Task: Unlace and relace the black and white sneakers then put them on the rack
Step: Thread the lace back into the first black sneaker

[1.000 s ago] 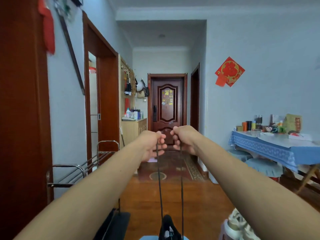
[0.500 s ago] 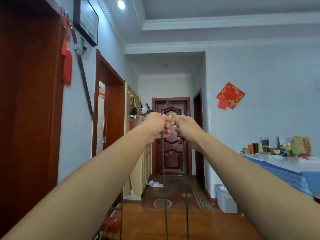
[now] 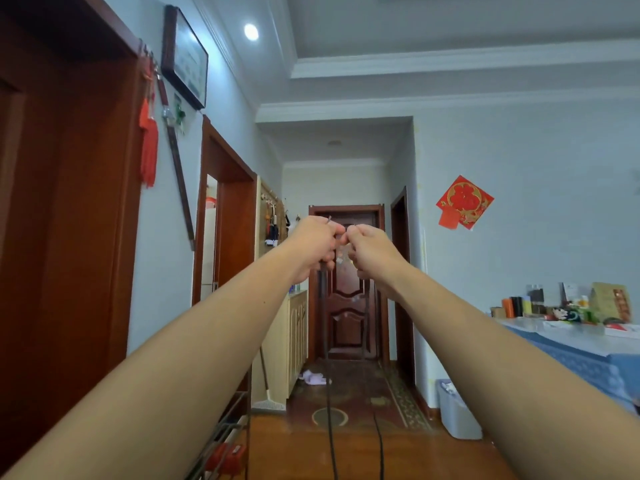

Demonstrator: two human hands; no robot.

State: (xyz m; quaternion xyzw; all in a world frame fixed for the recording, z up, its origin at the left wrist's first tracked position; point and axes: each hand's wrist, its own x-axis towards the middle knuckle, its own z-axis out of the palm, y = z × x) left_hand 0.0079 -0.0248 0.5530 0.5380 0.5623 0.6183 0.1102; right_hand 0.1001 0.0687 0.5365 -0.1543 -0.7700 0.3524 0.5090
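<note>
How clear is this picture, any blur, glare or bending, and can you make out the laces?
Head view: even daylight with no hard shadows; the ceiling light blooms white and the wall frame carries glare. Wide-angle bending curves the door frames near the edges. The left hand and right hand are slightly soft, and the laces show as thin dark lines, faint against the door.

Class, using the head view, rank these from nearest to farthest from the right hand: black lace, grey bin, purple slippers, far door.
1. black lace, held in the right hand
2. grey bin, floor, right
3. purple slippers, hallway floor, left
4. far door, hallway end
</note>
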